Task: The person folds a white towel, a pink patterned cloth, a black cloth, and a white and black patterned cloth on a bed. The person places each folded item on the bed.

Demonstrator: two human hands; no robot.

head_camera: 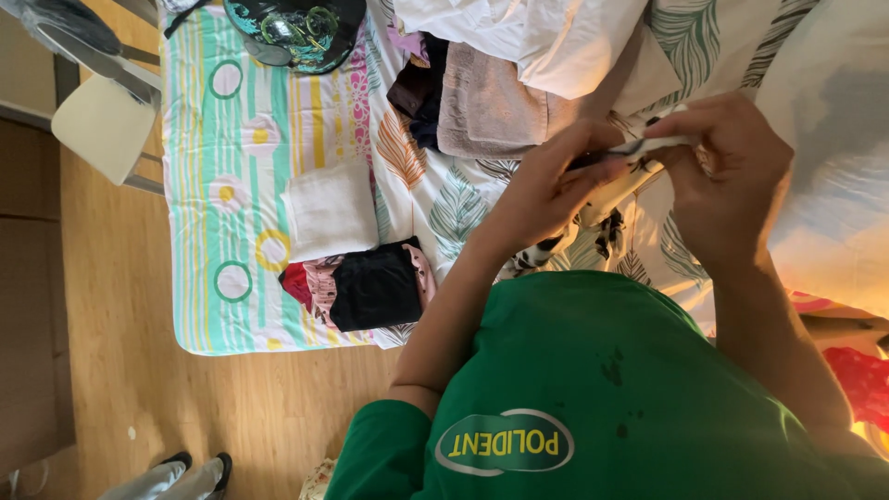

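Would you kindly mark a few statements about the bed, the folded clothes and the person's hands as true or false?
1. Both hands, the left hand and the right hand, grip a white and black patterned cloth. True.
2. The folded white cloth lies on the wooden floor. False: it lies on the striped bedsheet.
3. A folded black garment sits near the bed's edge, just below the white one in the picture. True.
4. The person's top is red. False: it is green.
5. A chair with a pale seat stands beside the bed. True.
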